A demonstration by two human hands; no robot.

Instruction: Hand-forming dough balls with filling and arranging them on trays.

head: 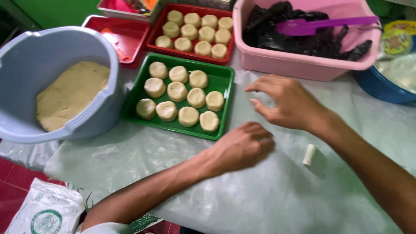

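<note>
My left hand [242, 147] rests knuckles-up on the plastic-covered table [268, 199], fingers curled under; whether it holds anything I cannot tell. My right hand [288, 102] hovers just beyond it with fingers spread and nothing in it. Left of both hands sits a green tray [223, 78] with several round dough pieces [188, 116]. Behind it a red tray [157, 34] carries more dough rounds [189, 31]. A small white cylinder [309, 155] lies on the plastic by my right forearm.
A grey-blue tub [26, 56] with a slab of dough [71, 93] stands at the left. A pink tub [299, 65] holds dark filling and a purple spatula [325, 25]. A blue bowl [381, 89] is at the right, a white bag [45, 212] at the lower left.
</note>
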